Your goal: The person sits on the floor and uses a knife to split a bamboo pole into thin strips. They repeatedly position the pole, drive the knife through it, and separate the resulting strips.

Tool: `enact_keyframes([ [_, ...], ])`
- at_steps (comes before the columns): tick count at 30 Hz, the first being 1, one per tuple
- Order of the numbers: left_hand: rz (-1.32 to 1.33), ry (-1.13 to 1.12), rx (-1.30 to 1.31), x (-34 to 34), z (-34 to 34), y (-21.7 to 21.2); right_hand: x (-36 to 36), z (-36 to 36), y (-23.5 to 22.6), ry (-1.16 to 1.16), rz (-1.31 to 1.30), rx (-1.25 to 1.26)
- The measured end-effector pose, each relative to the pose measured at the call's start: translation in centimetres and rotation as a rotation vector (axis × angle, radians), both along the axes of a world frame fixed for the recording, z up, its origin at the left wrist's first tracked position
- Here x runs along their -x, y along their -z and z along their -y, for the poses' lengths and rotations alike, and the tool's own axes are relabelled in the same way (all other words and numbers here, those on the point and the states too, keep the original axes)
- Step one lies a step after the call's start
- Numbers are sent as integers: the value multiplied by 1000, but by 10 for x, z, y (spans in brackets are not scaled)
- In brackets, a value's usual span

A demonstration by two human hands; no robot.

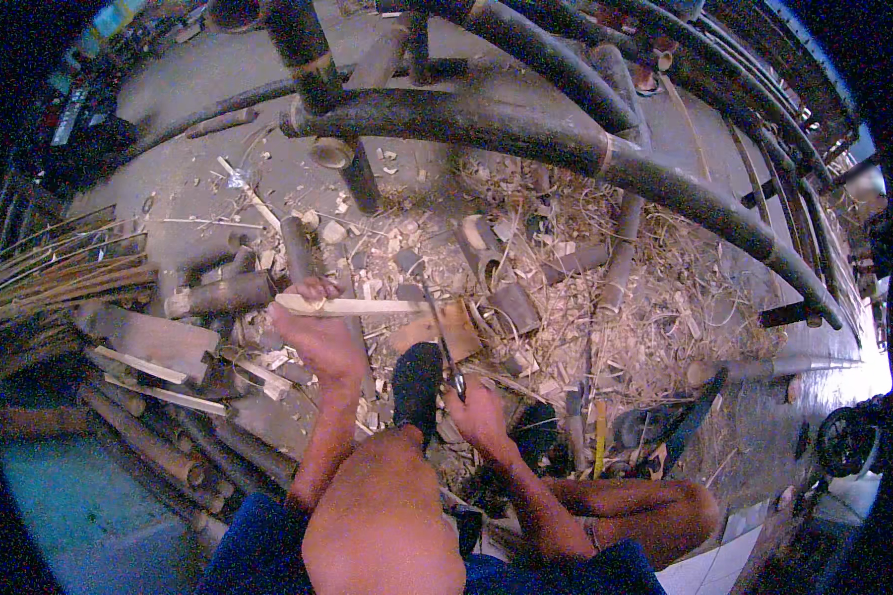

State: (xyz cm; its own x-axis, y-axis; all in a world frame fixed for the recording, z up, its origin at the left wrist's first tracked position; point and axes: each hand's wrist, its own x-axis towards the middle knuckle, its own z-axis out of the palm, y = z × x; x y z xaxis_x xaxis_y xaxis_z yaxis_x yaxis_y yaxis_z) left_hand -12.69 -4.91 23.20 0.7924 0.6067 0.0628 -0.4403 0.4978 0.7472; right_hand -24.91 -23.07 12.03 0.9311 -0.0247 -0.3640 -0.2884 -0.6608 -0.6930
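Note:
My left hand is closed round the left end of a pale split bamboo strip, which lies roughly level in front of me. In my right hand is the handle of a long-bladed knife. Its dark blade points away from me and crosses by the strip's right end; I cannot tell whether they touch. Below that end is a light brown wooden block, next to my foot in a dark sock.
Wood chips and shavings cover the floor. A frame of thick dark bamboo poles spans the far side. Thin canes and cut bamboo poles lie at left. Short bamboo pieces lie beyond my left hand; a yellow strip is at right.

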Motion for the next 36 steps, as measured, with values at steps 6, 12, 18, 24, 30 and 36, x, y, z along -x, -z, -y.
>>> enact_keyframes([
  [6, -170, 42, -212, 9, 2, -5, 7, -10, -26, 10, -58, 4],
  [12, -301, 119, -476, 16, -15, -18, 12, -11, -27, -6, -43, -21],
  [18, -390, 120, -611, 19, -9, -34, 16, -9, -30, 26, -10, -65],
  [24, -341, 189, -590, 23, -5, -36, 23, -2, -26, 68, -35, -115],
  [30, -337, 169, -558, 23, 3, -38, 14, -2, -43, 5, -105, -10],
  [36, -420, 205, -595, 33, 18, -53, 4, -2, -131, 48, 148, -304],
])
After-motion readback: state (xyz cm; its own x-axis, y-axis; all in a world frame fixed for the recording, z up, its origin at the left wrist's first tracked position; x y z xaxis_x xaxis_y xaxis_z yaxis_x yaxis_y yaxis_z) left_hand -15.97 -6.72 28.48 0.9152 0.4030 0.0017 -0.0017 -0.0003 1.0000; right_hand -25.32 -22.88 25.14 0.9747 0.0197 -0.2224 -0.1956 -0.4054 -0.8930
